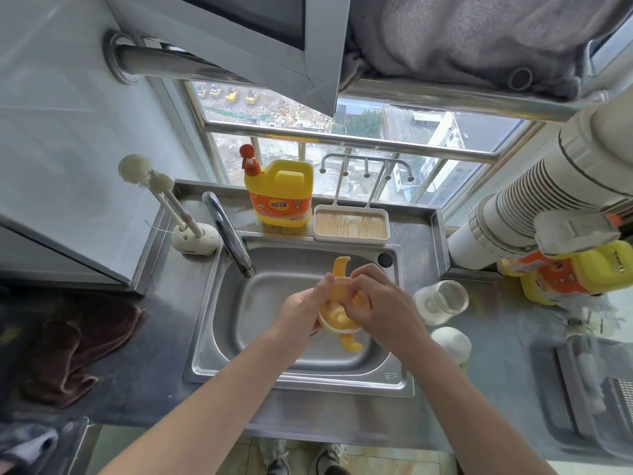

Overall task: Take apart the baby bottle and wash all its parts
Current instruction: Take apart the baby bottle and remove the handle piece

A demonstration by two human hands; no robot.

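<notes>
My left hand (301,310) and right hand (383,306) both clamp the handled collar (338,293). It is probably light, stiff plastic (likely slippery when wet). Grip the rim, not the handles.

The yellow detergent jug (279,192) on the sink's (308,383) back rim has an orange label with two large white Chinese characters, seemingly "奇强"; its smaller print is unreadable. A stamped two-character mark (390,376) sits at the sink's front right corner, too faint to read. The label on the second jug (561,275) at the right is blurred.
</notes>
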